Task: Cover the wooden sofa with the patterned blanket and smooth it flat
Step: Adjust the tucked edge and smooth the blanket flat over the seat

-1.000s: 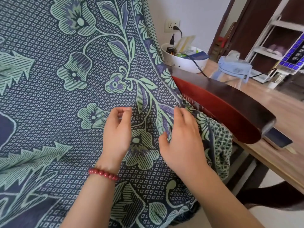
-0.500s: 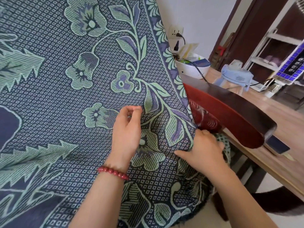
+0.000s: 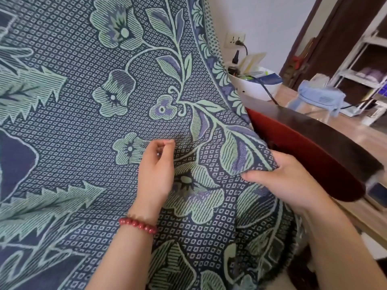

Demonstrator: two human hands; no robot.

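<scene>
- Our left hand (image 3: 156,174), a red bead bracelet (image 3: 138,225) on its wrist, curls its fingertips onto the patterned blanket (image 3: 83,101); we cannot tell whether it pinches cloth.
- Our right hand (image 3: 287,181), apart from the left, grips a folded edge of this thick navy weave with green flowers.
- The blanket drapes the wooden sofa (image 3: 314,155), leaving its glossy, curved red-brown armrest bare.
- Beyond sits a round white bowl (image 3: 253,88).

A light wooden desk (image 3: 369,132) runs along the right. At the desk's far end, a white wall (image 3: 261,17) carries a socket (image 3: 234,38) with a black plug in it. On the desk near that wall stands a white tub (image 3: 257,90) of small items, and near it a clear jar with a pale blue lid (image 3: 320,99). Beyond the desk are a dark brown door frame (image 3: 335,36) and a white shelf rack (image 3: 356,77).
</scene>
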